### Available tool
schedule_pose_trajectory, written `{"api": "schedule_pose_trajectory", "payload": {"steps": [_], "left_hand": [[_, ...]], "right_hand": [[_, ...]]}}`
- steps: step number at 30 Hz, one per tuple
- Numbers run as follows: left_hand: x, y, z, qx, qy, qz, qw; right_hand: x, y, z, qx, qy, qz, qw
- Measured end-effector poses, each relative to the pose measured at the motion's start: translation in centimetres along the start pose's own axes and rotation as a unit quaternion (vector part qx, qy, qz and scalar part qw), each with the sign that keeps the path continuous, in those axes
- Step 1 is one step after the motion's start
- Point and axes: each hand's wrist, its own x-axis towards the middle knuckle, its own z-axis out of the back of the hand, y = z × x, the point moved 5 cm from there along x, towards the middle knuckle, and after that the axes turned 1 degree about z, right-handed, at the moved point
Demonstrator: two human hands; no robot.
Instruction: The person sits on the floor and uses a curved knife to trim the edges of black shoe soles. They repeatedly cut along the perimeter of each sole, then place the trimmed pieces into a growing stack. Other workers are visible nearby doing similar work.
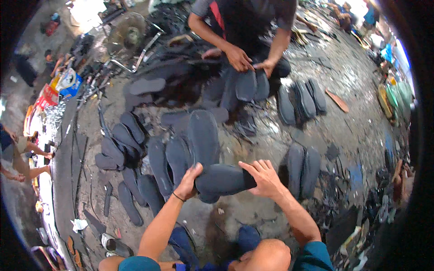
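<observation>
I hold a black shoe sole (pixel 224 180) level above the floor, one end in each hand. My left hand (pixel 186 183) is closed round its left end, with the thumb on top. My right hand (pixel 263 178) grips the right end, fingers over the top edge and thumb beneath. Just beyond it, another black sole (pixel 203 135) points away from me. Part of a further dark sole shows below the held one; I cannot tell whether my left hand touches it. Several soles (pixel 158 160) lie in a cluster left of my left hand. A pair of soles (pixel 303 169) rests right of my right hand.
Across from me, a person's hands (pixel 248 63) hold dark soles (pixel 246 86). More soles (pixel 303 99) lie at the far right, near a brown insole (pixel 337 100). A metal fan (pixel 131 36) stands at the far left. Black scraps (pixel 361 194) litter the right side.
</observation>
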Motion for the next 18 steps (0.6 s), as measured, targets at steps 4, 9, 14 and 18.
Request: {"api": "schedule_pose_trajectory", "payload": {"steps": [4,9,14,18], "left_hand": [[-0.5,2.9,0.5,0.0,-0.15,-0.094,0.984],[-4.4,4.9,0.5,0.036,-0.175,-0.164,0.97],[-6.6,11.2,-3.7,0.11,-0.102,-0.075,0.986],[-5.5,14.6,-3.7,0.079,-0.105,-0.068,0.989]], "right_hand": [[-6.3,3.8,-6.1,0.101,-0.01,-0.273,0.957],[-9.3,5.7,-13.7,-0.024,-0.039,-0.284,0.958],[-9.1,4.7,-12.8,0.472,-0.142,-0.345,0.798],[-9.3,1.4,-11.3,0.585,-0.221,-0.393,0.674]]}}
